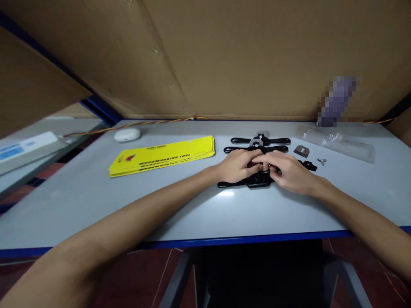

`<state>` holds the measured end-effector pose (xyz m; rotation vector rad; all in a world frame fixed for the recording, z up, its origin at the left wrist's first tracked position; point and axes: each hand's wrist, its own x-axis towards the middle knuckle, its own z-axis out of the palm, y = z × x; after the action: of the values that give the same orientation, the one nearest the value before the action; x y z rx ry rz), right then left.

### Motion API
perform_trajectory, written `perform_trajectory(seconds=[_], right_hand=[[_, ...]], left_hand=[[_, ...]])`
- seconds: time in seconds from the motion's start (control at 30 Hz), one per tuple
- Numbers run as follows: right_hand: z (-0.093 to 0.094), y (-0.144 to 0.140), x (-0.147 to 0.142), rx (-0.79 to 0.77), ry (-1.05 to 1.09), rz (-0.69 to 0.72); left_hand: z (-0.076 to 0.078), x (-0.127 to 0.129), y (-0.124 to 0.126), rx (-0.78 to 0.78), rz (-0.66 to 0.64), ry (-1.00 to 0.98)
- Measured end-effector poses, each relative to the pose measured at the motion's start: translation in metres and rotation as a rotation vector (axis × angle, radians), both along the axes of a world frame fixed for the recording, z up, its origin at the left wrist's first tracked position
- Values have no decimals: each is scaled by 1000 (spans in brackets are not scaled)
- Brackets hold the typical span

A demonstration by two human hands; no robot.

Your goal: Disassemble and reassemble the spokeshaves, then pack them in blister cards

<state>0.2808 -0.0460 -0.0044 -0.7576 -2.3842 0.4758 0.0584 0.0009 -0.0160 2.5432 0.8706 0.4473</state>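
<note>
Both hands meet over the nearest black spokeshave (259, 180), which lies on the table with its left handle and part of its body showing. My left hand (236, 166) is closed at its middle, fingers bent and thumb against the body. Curled in from the other side, my right hand (293, 174) has its fingertips touching those of the left and covers the right handle. Whatever small part lies between the fingertips is hidden. Just behind lie two more spokeshaves, a middle one (229, 149) and a far one (279, 140), each with a grey metal blade at its centre.
Right of the hands lie a loose blade (302, 150), a black metal piece (310, 165) and small screws (322, 161). Clear plastic sleeves (349, 145) lie behind them. Yellow printed cards (163, 155) and a white case (127, 135) are at left. Cardboard (244, 60) walls the back.
</note>
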Motion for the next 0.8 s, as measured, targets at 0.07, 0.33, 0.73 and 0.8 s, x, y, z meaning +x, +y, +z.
perform_trajectory(seconds=[0.07,0.33,0.73,0.8], right_hand=[[-1,-1,-2,12,29,-9],[7,9,11,212,-31,-65],[19,39,84,131,-410,-658],[17,40,93,75,-476,-702]], left_hand=[[-1,0,0,1,6,5],[-2,0,1,2,44,8],[0,0,-1,-21,52,19],[0,0,-1,-11,57,21]])
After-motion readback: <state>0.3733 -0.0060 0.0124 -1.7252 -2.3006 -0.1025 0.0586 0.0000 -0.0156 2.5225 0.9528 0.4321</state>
